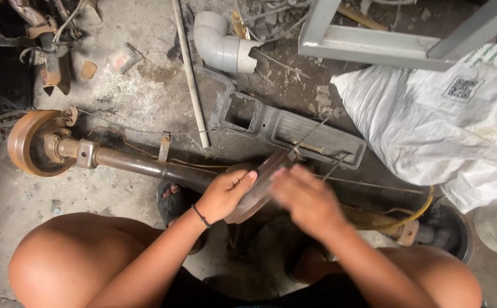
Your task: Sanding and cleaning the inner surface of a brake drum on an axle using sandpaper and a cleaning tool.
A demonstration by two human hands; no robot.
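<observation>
I squat over a rusty axle shaft (pixel 146 165) lying across the concrete floor, with a brake drum (pixel 29 142) at its left end. My left hand (pixel 225 194) grips a curved, rusty brake shoe (pixel 260 182) held over the axle's middle. My right hand (pixel 308 199) is blurred with motion, just right of the shoe and touching its edge; whether it holds anything cannot be told. Thin wires (pixel 317 128) stick up from the shoe's top end.
A dark flat metal plate (pixel 294 131) lies behind the axle. Behind it are a white pipe elbow (pixel 220 45), a thin rod (pixel 191 80) and a grey metal frame (pixel 374 43). A white sack (pixel 442 120) sits right. A yellow cable (pixel 414 211) runs near the right wheel hub (pixel 451 231).
</observation>
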